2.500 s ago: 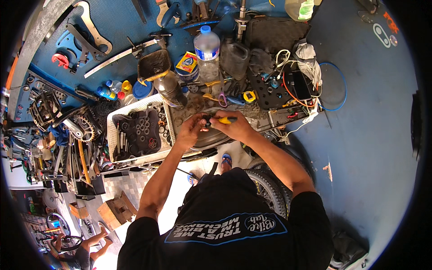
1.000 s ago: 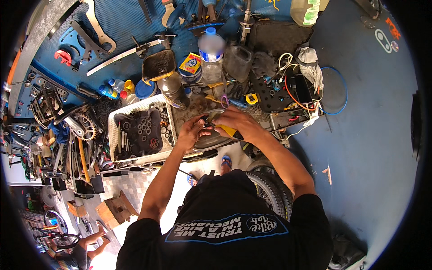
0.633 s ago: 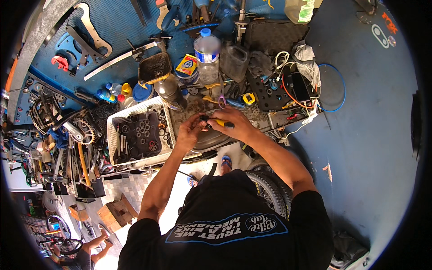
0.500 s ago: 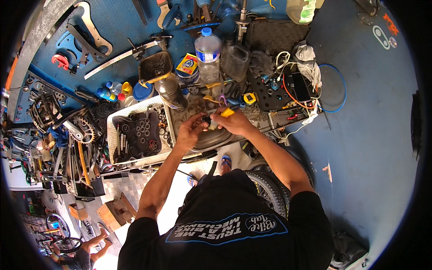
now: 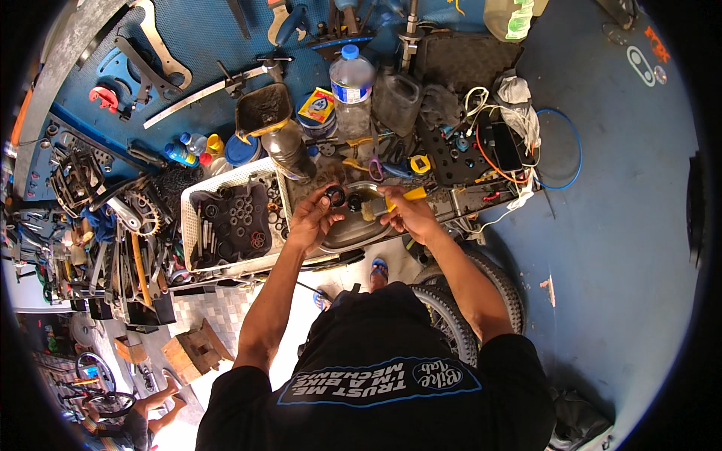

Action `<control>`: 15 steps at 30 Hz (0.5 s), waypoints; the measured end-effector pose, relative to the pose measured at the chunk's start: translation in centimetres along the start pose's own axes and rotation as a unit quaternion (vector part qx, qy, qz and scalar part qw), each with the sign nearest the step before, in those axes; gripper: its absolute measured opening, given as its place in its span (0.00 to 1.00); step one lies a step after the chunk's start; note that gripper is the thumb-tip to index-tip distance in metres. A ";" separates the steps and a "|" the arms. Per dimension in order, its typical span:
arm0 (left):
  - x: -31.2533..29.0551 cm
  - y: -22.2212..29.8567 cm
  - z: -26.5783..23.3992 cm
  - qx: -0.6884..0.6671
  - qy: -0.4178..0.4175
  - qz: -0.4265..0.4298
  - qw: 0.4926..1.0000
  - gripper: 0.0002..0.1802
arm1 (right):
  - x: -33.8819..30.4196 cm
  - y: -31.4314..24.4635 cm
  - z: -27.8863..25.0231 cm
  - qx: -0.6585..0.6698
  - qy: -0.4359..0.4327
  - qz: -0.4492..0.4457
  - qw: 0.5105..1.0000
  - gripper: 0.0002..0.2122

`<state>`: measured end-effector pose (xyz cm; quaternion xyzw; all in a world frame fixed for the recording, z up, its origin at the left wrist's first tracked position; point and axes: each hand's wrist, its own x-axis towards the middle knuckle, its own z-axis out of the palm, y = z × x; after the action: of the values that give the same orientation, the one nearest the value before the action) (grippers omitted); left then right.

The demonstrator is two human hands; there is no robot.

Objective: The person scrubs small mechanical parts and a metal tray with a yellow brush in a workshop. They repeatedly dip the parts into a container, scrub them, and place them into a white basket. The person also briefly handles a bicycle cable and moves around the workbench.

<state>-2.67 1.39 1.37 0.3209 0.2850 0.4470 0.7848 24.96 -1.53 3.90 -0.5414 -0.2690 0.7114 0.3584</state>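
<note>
My left hand pinches a black ring-shaped bike part, its round opening facing up. To its right, my right hand grips a paint brush with a yellow handle and pale, dirty bristles pointing left. Both hands are over an oval metal tray on the bench. Between the held part and the bristles, a small dark round piece shows in the tray. The bristles are apart from the ring in my left hand.
A white basket of small metal parts stands left of the tray. Behind are a dark-filled bottle, a clear bottle, purple-handled scissors and a yellow tape measure. Cables and a phone lie right. Bike tyres stand below.
My hands have moved apart, the right one going rightward with the brush. The brush has turned from pointing steeply to lying nearly level, and the black ring and tray interior now show more.
</note>
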 end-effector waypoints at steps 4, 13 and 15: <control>-0.3 0.1 0.3 -0.023 -0.015 -0.007 1.000 0.28 | 0.4 2.5 0.4 -0.120 -0.022 -0.082 0.989 0.17; -1.0 -1.8 -0.6 0.297 0.007 0.056 0.953 0.32 | 0.9 5.5 0.2 -0.554 0.098 -0.323 0.761 0.20; -1.6 -2.7 -0.6 0.323 0.025 0.052 0.945 0.33 | 1.2 4.7 0.1 -0.518 0.106 -0.282 0.801 0.19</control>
<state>-2.43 -0.97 -0.82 0.5600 0.4168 0.3794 0.6072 23.62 -3.42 -0.41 -0.6188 -0.6982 0.2720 0.2358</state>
